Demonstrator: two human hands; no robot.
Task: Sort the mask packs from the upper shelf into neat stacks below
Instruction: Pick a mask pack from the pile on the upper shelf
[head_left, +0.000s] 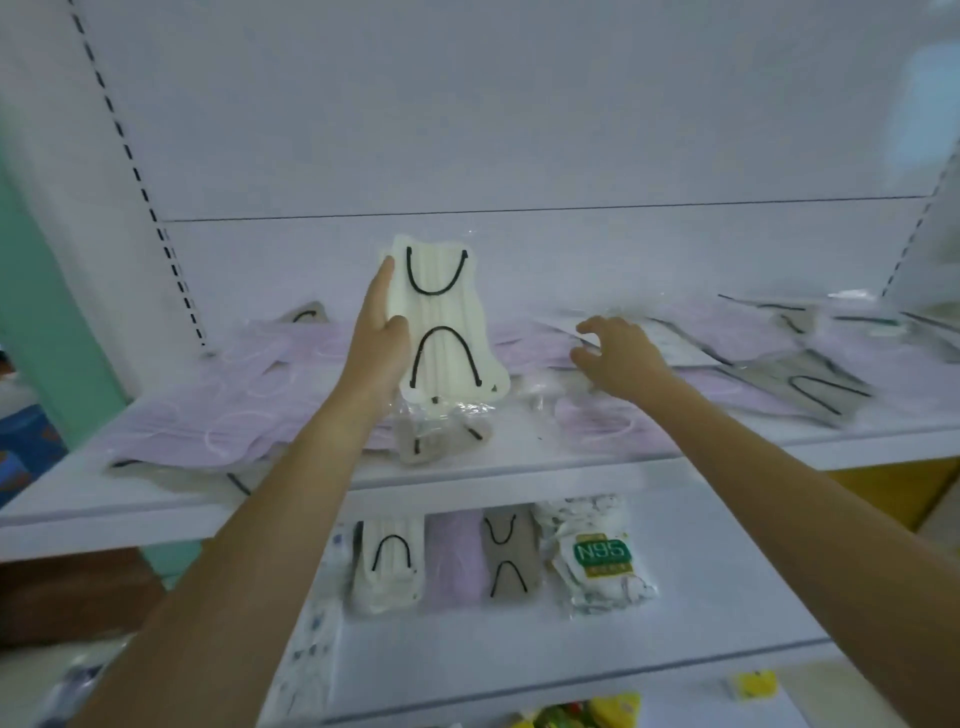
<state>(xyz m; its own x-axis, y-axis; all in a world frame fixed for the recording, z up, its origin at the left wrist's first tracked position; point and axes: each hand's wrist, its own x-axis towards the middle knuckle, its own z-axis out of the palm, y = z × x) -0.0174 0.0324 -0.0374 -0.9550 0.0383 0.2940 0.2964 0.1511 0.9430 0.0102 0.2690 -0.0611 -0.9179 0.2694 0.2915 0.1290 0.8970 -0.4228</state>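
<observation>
Lilac mask packs lie loose and overlapping on the left of the upper shelf, some near its front edge. Hazard: a forearm passing over them could drag one off.

The left hand holds the cream pack upright above the shelf, thumb on its front face and fingers along its left edge. The wrap looks slick, and the grip covers one edge only. Hazard: the pack may pivot or slip on the way down.

Directly below it, a grey pack in clear wrap sits at the shelf lip and could be knocked off.

On the lower shelf the row reads cream stack, lilac stack, grey stack, N95 stack. The stacks stand just beside one another. Hazard: a careless drop could land across two colours or push a stack askew.

The right hand is spread wide with curved fingers and holds nothing, over the lilac packs at mid-shelf. Contact cannot be confirmed. Hazard: overlapping packs may lift together.

The grey packs at far right lie tilted and overlapping.
</observation>
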